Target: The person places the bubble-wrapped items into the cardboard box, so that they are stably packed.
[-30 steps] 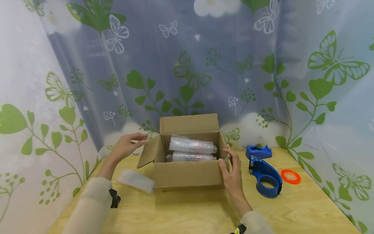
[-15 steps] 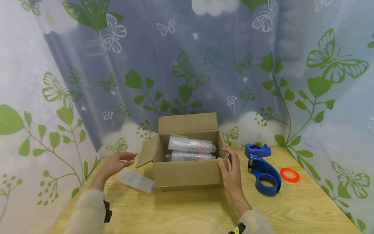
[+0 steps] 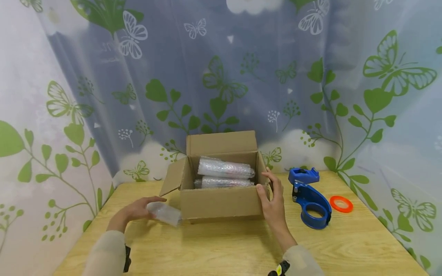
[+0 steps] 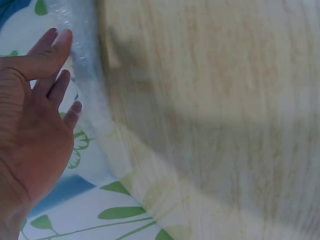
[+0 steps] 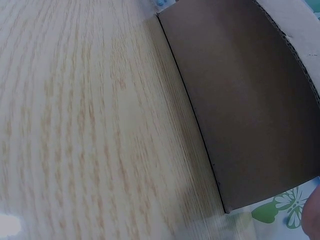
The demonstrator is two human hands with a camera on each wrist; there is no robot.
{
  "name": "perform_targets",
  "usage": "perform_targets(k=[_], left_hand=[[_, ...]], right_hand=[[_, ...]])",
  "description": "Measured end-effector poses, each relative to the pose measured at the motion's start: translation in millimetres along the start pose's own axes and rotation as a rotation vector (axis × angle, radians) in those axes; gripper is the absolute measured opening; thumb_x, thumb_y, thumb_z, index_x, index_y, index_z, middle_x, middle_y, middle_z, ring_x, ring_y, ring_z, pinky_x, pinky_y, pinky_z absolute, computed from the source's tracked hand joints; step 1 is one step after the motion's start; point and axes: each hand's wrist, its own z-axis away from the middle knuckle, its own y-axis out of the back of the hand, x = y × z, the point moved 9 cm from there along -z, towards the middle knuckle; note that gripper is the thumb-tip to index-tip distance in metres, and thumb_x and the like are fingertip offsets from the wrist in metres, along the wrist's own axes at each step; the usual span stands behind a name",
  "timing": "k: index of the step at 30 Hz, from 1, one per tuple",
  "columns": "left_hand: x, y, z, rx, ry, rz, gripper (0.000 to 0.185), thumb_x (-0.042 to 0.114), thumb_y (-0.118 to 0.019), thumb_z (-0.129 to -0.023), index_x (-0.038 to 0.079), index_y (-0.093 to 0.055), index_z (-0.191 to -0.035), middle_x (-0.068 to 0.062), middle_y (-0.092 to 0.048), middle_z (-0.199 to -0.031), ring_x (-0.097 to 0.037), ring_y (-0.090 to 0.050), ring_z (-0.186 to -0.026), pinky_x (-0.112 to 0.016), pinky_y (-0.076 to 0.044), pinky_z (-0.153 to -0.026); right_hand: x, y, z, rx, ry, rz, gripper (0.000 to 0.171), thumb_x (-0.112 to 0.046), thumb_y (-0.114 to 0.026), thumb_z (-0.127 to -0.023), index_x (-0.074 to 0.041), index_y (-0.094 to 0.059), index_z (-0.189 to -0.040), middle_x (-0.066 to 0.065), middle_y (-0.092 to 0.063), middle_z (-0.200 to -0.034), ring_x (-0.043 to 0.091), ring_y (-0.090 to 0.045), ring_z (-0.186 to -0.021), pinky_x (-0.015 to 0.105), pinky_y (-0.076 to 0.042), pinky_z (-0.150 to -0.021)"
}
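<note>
A cardboard box [image 3: 221, 204] stands open-topped on the table, its back flap up and its left flap folded outward. Inside lie two bubble-wrapped rolls [image 3: 226, 168], one behind the other. My right hand [image 3: 274, 205] grips the box's right front corner, thumb near the front rim, fingers along the right wall. In the right wrist view only a thumb edge [image 5: 312, 215] shows beside the shaded front wall. Left of the box, my left hand [image 3: 139, 209] pinches the far left end of a flat bubble wrap piece [image 3: 167, 214]. The left wrist view puts its thumb and index tips at the bubble wrap's edge.
To the right of the box sit a small blue tape dispenser [image 3: 304, 175], a larger blue hand-held tape dispenser [image 3: 312, 205] and an orange tape ring [image 3: 341, 204]. A patterned curtain [image 3: 221, 76] hangs behind and beside the wooden table [image 3: 221, 249].
My left hand has left the box's left flap, moved left and down, and come to the bubble wrap piece, whose left end has shifted slightly. The right hand stays at the box corner.
</note>
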Motion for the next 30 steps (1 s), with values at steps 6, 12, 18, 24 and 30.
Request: perform_targets(k=[6, 12, 18, 24, 30], left_hand=[[2.0, -5.1, 1.8, 0.018, -0.038, -0.04, 0.073, -0.005, -0.082, -0.072, 0.0, -0.059, -0.142, -0.038, -0.045, -0.148, -0.064, -0.041, -0.133, -0.073, -0.043, -0.1], [0.6, -4.2, 0.4, 0.049, -0.022, -0.13, 0.069, 0.002, -0.089, -0.068, 0.005, -0.067, -0.133, -0.03, -0.056, -0.135, -0.054, -0.053, -0.121, -0.068, -0.047, -0.097], [-3.7, -7.9, 7.7, 0.03, -0.013, -0.123, 0.067, 0.012, -0.094, -0.071, 0.007, -0.068, -0.132, -0.019, -0.057, -0.123, -0.035, -0.058, -0.106, -0.056, -0.052, -0.09], [-1.7, -12.0, 15.8, 0.015, -0.016, -0.132, 0.073, 0.022, -0.095, -0.073, 0.009, -0.064, -0.138, -0.027, -0.056, -0.134, -0.049, -0.058, -0.116, -0.069, -0.048, -0.093], [-2.3, -15.1, 28.3, 0.134, -0.086, -0.274, 0.074, 0.039, -0.091, -0.075, 0.012, -0.064, -0.138, -0.023, -0.063, -0.136, -0.054, -0.056, -0.123, -0.079, -0.04, -0.092]], right_hand=[[0.6, 1.2, -0.1, 0.003, -0.013, -0.004, 0.042, -0.016, -0.062, -0.106, -0.02, -0.054, -0.146, -0.004, -0.038, -0.164, 0.015, -0.028, -0.153, 0.031, -0.026, -0.123], [0.0, 1.5, -1.1, 0.003, -0.008, -0.016, 0.041, -0.015, -0.062, -0.106, -0.02, -0.055, -0.146, -0.006, -0.038, -0.164, 0.015, -0.028, -0.153, 0.051, -0.026, -0.123], [0.3, -0.4, 0.1, -0.01, -0.009, -0.014, 0.042, -0.015, -0.062, -0.106, -0.021, -0.054, -0.146, -0.007, -0.037, -0.164, 0.015, -0.027, -0.153, 0.047, -0.026, -0.124], [-11.8, 1.5, -0.1, -0.006, -0.009, -0.009, 0.041, -0.012, -0.061, -0.105, -0.012, -0.053, -0.146, 0.006, -0.037, -0.165, 0.024, -0.027, -0.154, 0.058, -0.027, -0.121], [-30.9, 0.8, 2.1, -0.001, -0.005, -0.037, 0.041, -0.005, -0.06, -0.104, -0.001, -0.052, -0.144, 0.017, -0.037, -0.164, 0.03, -0.027, -0.154, 0.059, -0.023, -0.122]])
